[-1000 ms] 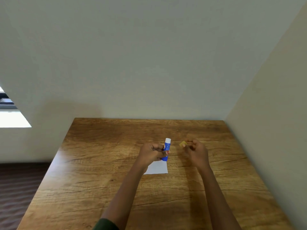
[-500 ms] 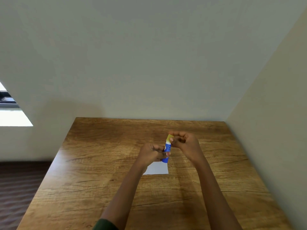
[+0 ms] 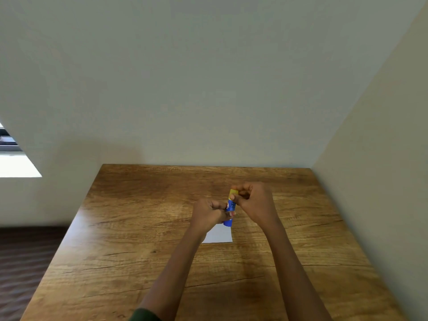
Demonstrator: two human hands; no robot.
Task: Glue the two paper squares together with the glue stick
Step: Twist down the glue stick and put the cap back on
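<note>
My left hand (image 3: 209,213) grips the blue glue stick (image 3: 231,208) by its lower body and holds it upright above the table. The yellow cap (image 3: 233,193) sits on the top of the stick, with the fingers of my right hand (image 3: 253,202) closed around it. Below my left wrist a white paper square (image 3: 220,235) lies flat on the wooden table (image 3: 139,228). My left hand and forearm cover the paper's left part. Only one paper outline can be made out.
The table fills the corner between a back wall and a right wall (image 3: 382,158). Its left edge drops to a dark floor (image 3: 23,262). A bright window opening (image 3: 16,163) is at the far left.
One second ago my right hand held the yellow cap apart to the right of the white glue tip. It has moved left and the cap now sits on the stick.
</note>
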